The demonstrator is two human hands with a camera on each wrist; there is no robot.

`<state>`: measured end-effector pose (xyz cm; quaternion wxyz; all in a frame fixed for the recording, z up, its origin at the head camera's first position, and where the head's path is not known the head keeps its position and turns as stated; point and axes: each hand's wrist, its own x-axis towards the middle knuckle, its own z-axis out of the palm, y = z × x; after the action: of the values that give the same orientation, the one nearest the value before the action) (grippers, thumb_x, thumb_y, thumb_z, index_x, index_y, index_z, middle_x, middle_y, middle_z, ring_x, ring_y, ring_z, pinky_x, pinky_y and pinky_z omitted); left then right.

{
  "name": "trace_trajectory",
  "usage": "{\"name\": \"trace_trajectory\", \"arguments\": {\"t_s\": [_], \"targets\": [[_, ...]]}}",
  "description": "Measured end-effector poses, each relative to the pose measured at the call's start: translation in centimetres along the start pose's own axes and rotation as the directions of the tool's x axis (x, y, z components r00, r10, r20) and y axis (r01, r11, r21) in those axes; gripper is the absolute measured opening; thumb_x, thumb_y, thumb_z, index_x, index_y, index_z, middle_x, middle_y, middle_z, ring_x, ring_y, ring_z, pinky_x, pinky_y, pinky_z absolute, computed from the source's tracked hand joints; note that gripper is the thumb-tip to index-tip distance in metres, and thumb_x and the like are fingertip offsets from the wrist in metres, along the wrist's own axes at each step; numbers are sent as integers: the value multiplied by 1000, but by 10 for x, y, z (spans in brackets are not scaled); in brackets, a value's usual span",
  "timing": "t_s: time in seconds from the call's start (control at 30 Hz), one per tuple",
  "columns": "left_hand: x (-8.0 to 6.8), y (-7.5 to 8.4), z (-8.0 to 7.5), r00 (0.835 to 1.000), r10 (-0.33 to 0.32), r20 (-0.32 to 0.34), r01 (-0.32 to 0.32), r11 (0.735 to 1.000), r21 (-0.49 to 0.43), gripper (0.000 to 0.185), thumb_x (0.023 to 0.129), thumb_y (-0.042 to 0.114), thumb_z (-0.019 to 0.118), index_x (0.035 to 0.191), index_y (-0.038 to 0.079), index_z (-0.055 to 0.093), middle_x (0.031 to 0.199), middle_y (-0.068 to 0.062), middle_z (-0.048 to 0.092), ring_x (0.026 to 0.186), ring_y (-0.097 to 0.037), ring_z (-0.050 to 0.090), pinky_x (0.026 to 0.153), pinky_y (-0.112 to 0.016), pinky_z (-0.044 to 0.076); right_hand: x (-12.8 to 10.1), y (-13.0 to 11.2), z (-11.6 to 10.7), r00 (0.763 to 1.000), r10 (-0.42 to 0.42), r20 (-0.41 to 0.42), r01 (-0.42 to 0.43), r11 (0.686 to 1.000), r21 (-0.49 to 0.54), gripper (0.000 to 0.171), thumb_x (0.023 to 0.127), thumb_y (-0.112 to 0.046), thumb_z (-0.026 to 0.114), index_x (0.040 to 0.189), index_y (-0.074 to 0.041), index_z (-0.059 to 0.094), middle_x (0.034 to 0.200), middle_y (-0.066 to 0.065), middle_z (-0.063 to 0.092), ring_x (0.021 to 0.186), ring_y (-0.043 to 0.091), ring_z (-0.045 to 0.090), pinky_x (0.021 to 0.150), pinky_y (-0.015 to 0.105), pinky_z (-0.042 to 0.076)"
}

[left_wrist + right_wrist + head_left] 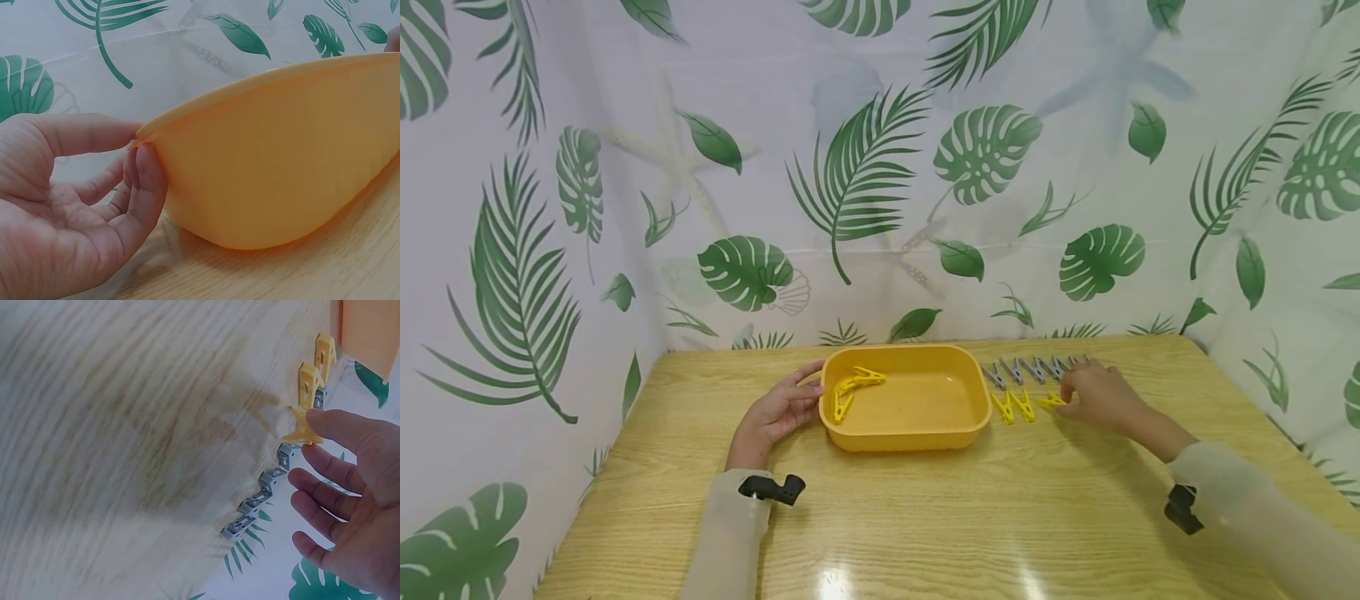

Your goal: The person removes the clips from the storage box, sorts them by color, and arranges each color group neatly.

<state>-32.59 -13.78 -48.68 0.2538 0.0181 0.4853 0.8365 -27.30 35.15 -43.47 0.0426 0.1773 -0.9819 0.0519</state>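
My left hand (781, 408) grips the left rim of a yellow plastic basin (910, 442). In the left wrist view, the thumb and fingers pinch the basin's edge (262, 156). To the basin's right, my right hand (1101, 400) pinches a yellow clothespin (301, 427) between thumb and forefinger, the other fingers spread loosely. Two more yellow clothespins (1022, 406) stand side by side between that hand and the basin. Behind them runs a row of several grey clothespins (1017, 371), its right end partly hidden by the hand. Inside the basin lie a few yellow clothespins (844, 407), some overlapping.
All of this is on a light wooden table (880, 517). A white curtain with green leaf prints (865, 167) hangs along the table's back edge and both sides. Each sleeve carries a small black mount (772, 489) near the wrist.
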Motion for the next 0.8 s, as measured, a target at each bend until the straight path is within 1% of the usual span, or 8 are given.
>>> {"name": "trace_trajectory", "arguments": {"t_s": [0.03, 0.1, 0.2, 0.27, 0.37, 0.53, 0.8], "targets": [[0, 0, 0, 1000, 0, -2, 0, 1000, 1, 61, 102, -9, 46, 157, 9, 30, 128, -7, 57, 94, -12, 67, 77, -23, 57, 0, -1, 1, 1000, 5, -1, -5, 1000, -1, 25, 81, -25, 85, 71, -14, 65, 83, 6, 67, 89, 39, 61, 86, 79, 41], [0, 0, 0, 1000, -1, -6, 1, 1000, -1, 61, 102, -9, 46, 157, 9, 30, 128, -7, 57, 94, -12, 68, 77, -23, 57, 1, -1, 2, 1000, 10, -2, -10, 1000, -10, 25, 81, -26, 85, 72, -13, 65, 83, 6, 67, 88, 38, 62, 82, 73, 45], [0, 0, 0, 1000, -1, -10, 1, 1000, 2, 61, 102, -9, 47, 158, 9, 30, 129, -7, 57, 94, -12, 68, 78, -23, 58, 2, -1, 4, 1000, 11, -6, -11, 1000, -13, 26, 81, -30, 85, 73, -12, 67, 80, 5, 68, 81, 31, 62, 71, 60, 49], [0, 0, 0, 1000, -1, -9, 1, 1000, 4, 62, 102, -9, 48, 158, 9, 30, 129, -7, 57, 95, -12, 68, 78, -23, 58, 3, -1, 6, 1000, 11, -2, -11, 1000, -9, 27, 81, -31, 85, 73, -12, 68, 77, 2, 67, 76, 26, 60, 65, 52, 49], [0, -1, -1, 1000, 1, -5, -1, 1000, 9, 62, 102, -9, 48, 158, 9, 29, 128, -7, 57, 96, -12, 68, 79, -23, 57, 4, -1, 9, 1000, 21, 8, -21, 1000, 5, 27, 81, -33, 84, 72, -13, 68, 74, -1, 65, 72, 20, 57, 62, 46, 45], [1, -2, -2, 1000, -2, -8, 2, 1000, 15, 61, 101, -8, 48, 158, 9, 31, 128, -7, 57, 97, -13, 67, 78, -24, 57, 5, -1, 13, 1000, 25, 1, -25, 1000, 11, 29, 81, -34, 84, 70, -14, 67, 72, -2, 63, 71, 19, 54, 62, 45, 43], [1, -1, -2, 1000, 0, -13, 0, 1000, 15, 62, 101, -8, 50, 158, 9, 31, 127, -7, 59, 97, -13, 68, 79, -24, 58, 5, -3, 16, 999, 34, -3, -34, 999, 20, 30, 82, -35, 84, 70, -15, 64, 75, -1, 64, 74, 24, 56, 69, 56, 45]]}}
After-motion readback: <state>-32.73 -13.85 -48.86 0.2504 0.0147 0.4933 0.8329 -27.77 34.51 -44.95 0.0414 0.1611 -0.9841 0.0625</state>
